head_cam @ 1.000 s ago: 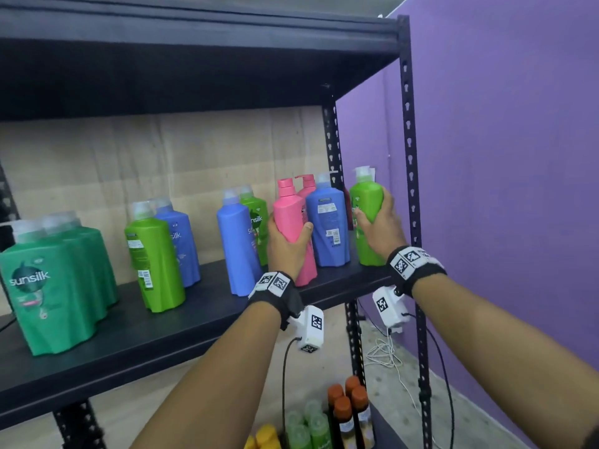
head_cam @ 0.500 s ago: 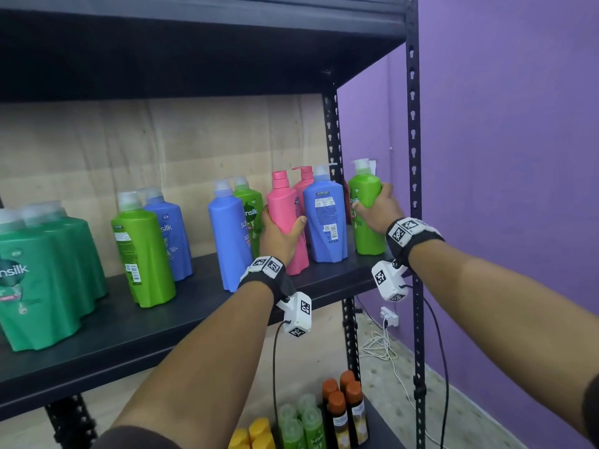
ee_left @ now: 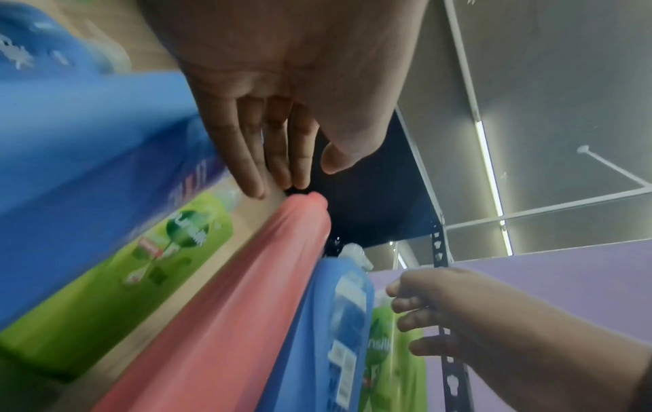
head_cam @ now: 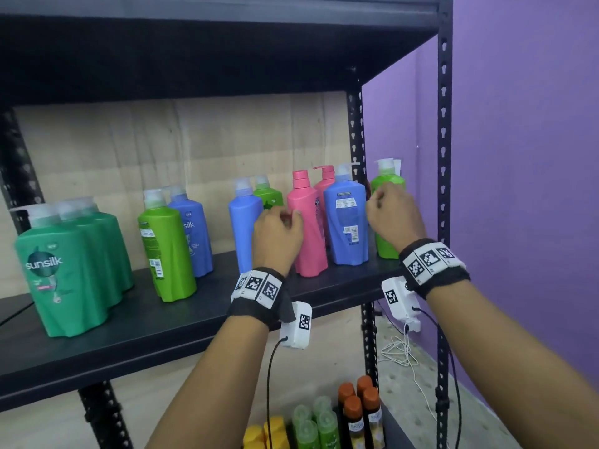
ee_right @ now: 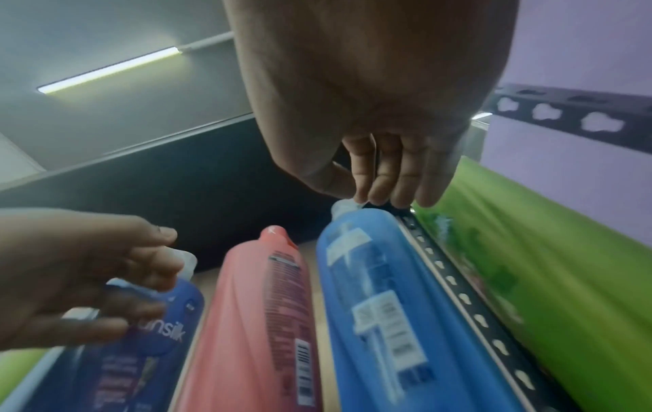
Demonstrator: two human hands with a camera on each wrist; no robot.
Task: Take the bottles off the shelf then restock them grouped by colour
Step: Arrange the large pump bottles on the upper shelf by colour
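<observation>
On the black shelf board (head_cam: pixel 162 325) stand several bottles. My left hand (head_cam: pixel 285 225) hovers with loose fingers in front of a pink bottle (head_cam: pixel 309 241) and a blue bottle (head_cam: pixel 241 228), holding nothing. In the left wrist view its fingers (ee_left: pixel 275 156) hang fairly straight above the pink bottle (ee_left: pixel 247 306). My right hand (head_cam: pixel 385 205) is loosely curled and empty between a blue bottle (head_cam: pixel 346 222) and a light green bottle (head_cam: pixel 387 183) at the shelf's right end. The right wrist view shows its fingertips (ee_right: pixel 384 192) over the blue bottle (ee_right: pixel 381 306), with the green bottle (ee_right: pixel 547 278) beside it.
Further left stand a light green bottle (head_cam: pixel 165 247), a blue one (head_cam: pixel 194 234) and dark green bottles (head_cam: pixel 64 270). A second pink bottle (head_cam: pixel 324 183) and a green one (head_cam: pixel 267 196) stand behind. The shelf post (head_cam: pixel 443 157) and purple wall (head_cam: pixel 525 189) bound the right. Small bottles (head_cam: pixel 324 426) fill the lower shelf.
My left hand has let go of the pink bottle and my right hand of the light green bottle. Both hands have drawn back slightly, and both bottles stand on the shelf.
</observation>
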